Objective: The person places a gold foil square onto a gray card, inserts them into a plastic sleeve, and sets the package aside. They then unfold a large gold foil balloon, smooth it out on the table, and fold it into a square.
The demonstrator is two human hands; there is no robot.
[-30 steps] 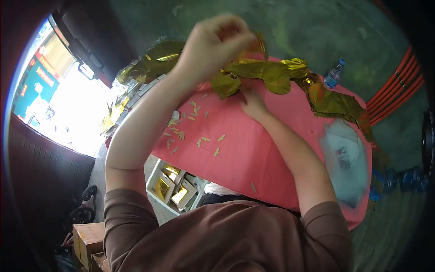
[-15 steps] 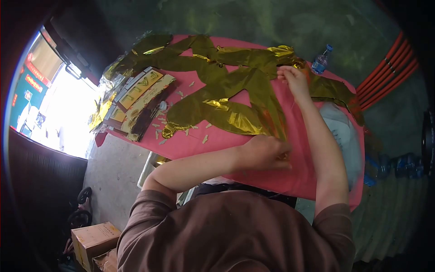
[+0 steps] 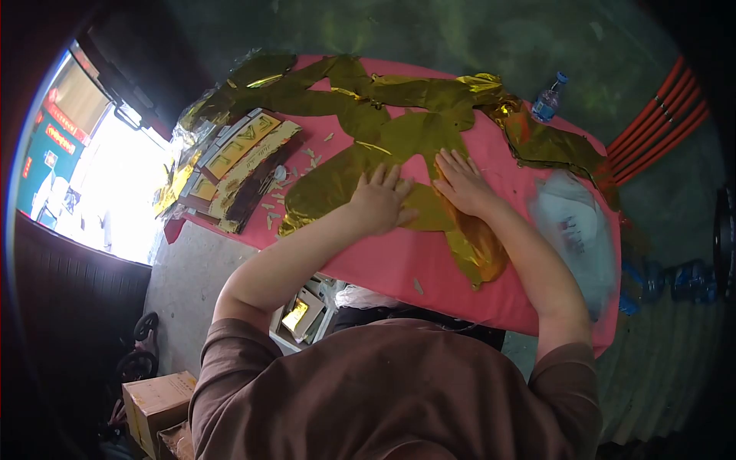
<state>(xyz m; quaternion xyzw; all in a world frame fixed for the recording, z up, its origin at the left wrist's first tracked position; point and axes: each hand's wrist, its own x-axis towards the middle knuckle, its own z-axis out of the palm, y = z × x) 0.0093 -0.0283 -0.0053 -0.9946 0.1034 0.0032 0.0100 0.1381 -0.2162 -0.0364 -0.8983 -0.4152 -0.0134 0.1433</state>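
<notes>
Flat gold foil balloons (image 3: 314, 184), joined in a string of large shapes, spread across a pink tablecloth (image 3: 368, 261). My left hand (image 3: 381, 202) lies with its fingers spread on the nearest foil shape. To its right, my right hand (image 3: 464, 185) rests palm down, fingers stretched out, on the foil's right-hand limb. Below that hand, the limb's end (image 3: 479, 253) looks creased and slightly puffed near the front of the table. Small pale slips (image 3: 310, 162) are scattered left of the foil.
Printed card packs (image 3: 245, 157) lie at the table's left, beside crumpled clear wrapping (image 3: 188, 130). A water bottle (image 3: 547, 100) stands at the far right edge. A translucent plastic bag (image 3: 573, 222) covers the right side. Cardboard boxes (image 3: 159, 402) sit on the floor at lower left.
Both hands have come down flat onto the foil, the left moving forward and leftward, the right nearer me. The foil's right limb now lies bunched toward the front edge.
</notes>
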